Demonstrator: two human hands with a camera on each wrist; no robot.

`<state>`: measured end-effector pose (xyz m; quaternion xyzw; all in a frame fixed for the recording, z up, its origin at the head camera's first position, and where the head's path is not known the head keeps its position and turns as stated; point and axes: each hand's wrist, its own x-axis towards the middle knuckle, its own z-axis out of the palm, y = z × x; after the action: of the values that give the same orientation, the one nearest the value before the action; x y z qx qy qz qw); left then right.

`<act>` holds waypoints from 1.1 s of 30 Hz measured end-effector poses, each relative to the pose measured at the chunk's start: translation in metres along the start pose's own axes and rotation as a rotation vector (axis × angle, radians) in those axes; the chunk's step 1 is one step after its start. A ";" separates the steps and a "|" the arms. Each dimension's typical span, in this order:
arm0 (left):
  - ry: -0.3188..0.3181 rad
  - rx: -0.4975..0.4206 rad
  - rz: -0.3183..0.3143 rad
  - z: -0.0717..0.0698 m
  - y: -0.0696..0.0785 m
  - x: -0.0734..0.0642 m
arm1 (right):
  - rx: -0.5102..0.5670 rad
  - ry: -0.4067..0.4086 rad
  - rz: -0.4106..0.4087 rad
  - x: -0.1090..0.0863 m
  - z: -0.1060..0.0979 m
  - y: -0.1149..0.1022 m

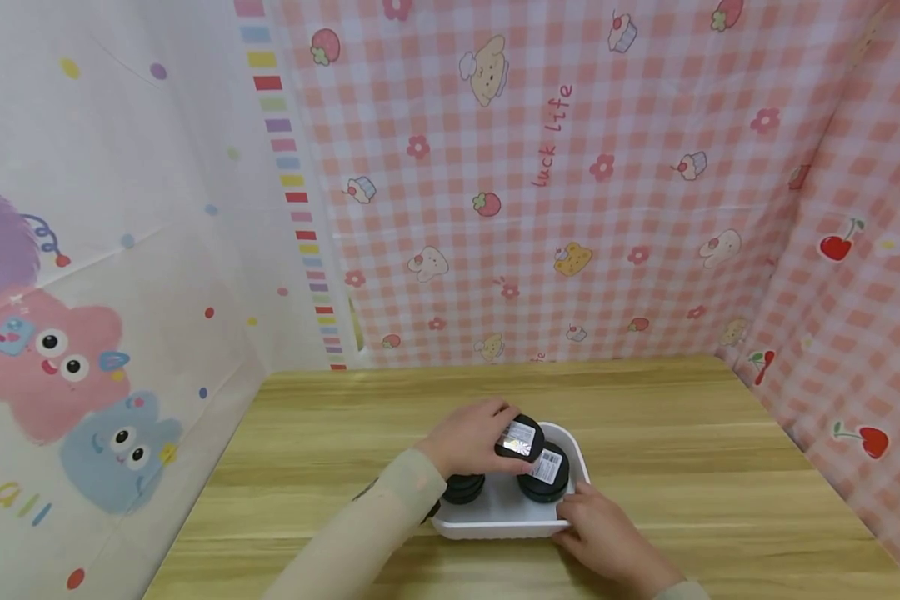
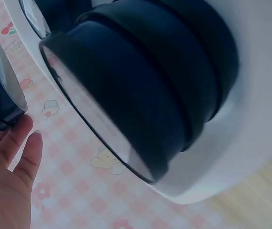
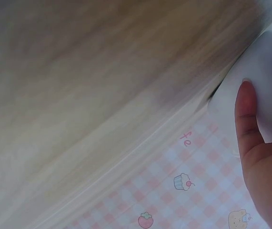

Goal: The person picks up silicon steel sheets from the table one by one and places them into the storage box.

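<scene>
Above the white plastic tray (image 1: 501, 531), my left hand (image 1: 471, 440) grips a round black lidded jar (image 1: 521, 438) with a white label on top. The left wrist view shows that jar (image 2: 2, 90) tilted in the fingers. Inside the tray stands a stack of black jars (image 1: 546, 487) on the right, partly covered by the held jar. A second stack (image 1: 462, 490) stands at the left, half hidden under my left wrist; it looms large in the left wrist view. My right hand (image 1: 602, 533) holds the tray's front right corner, thumb (image 3: 246, 114) against its wall.
A wood-grain table (image 1: 330, 417) lies under the tray. Behind it hangs a pink checked cloth (image 1: 450, 233), with another cloth along the right side. A white cartoon-print cloth (image 1: 187, 275) covers the left side.
</scene>
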<state>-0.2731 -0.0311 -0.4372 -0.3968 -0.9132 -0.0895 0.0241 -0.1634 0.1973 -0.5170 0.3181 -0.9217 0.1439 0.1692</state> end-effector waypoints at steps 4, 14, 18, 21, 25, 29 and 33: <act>-0.004 0.005 0.007 -0.002 0.004 0.005 | 0.002 0.008 0.001 0.000 0.001 0.001; -0.054 0.020 -0.008 0.005 0.010 0.017 | 0.011 -0.019 0.005 0.000 0.000 0.001; -0.067 0.045 -0.003 0.010 0.012 0.024 | 0.002 -0.012 0.006 0.000 0.001 0.002; -0.074 0.060 0.003 0.011 0.014 0.026 | 0.001 0.002 -0.001 0.000 0.001 0.002; -0.074 0.088 0.021 0.012 0.015 0.029 | 0.002 0.002 -0.001 0.000 0.001 0.003; -0.068 0.102 0.033 0.013 0.017 0.030 | 0.011 -0.026 0.020 0.000 0.001 0.002; -0.076 0.108 0.033 0.016 0.018 0.030 | 0.018 -0.050 0.037 0.000 0.000 0.002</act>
<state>-0.2806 0.0056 -0.4465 -0.4130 -0.9103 -0.0246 0.0123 -0.1646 0.1985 -0.5167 0.3063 -0.9299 0.1475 0.1404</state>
